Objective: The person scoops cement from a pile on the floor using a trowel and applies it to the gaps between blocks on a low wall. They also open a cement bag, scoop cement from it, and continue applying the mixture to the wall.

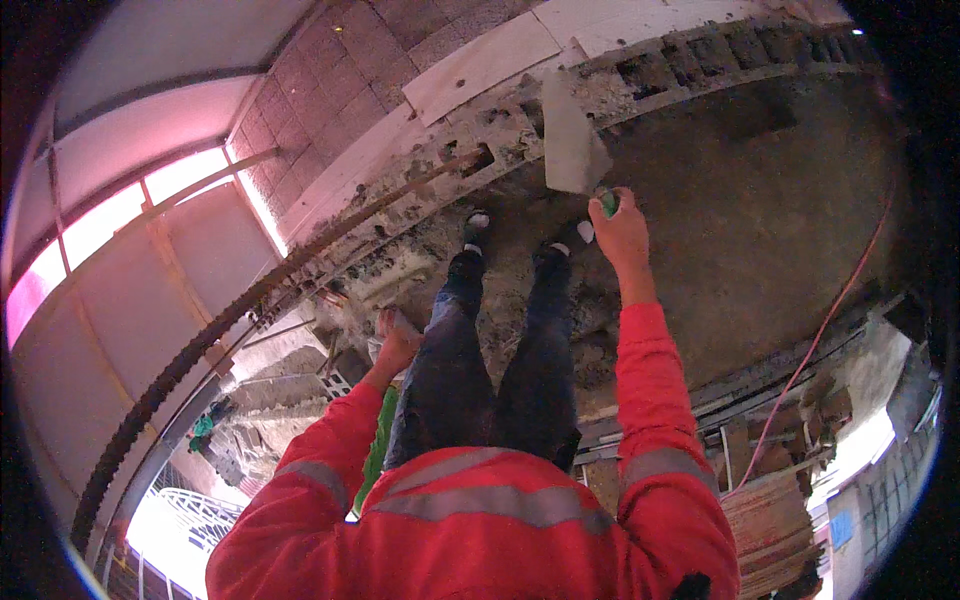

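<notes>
My right hand (622, 228) is closed around the green handle of a trowel (570, 145), held out ahead of me to the right. The trowel's broad, pale grey blade points away from me over the edge of a rough masonry wall (505, 135). Down beside my left knee hangs my left hand (397, 338), its fingers apart and partly in shadow. I see nothing clearly held in it. My shoes stand on the dusty grey surface at the wall's foot, with a small white piece (586, 231) near the right one.
Hollow openings run along the wall top, with pale boards (490, 70) behind it. A long rough bar (290, 270) curves along the left. A red hose or cable (820, 325) crosses the right side. Rubble and a hollow block (333, 384) lie at lower left, stacked reddish material (765, 530) at lower right.
</notes>
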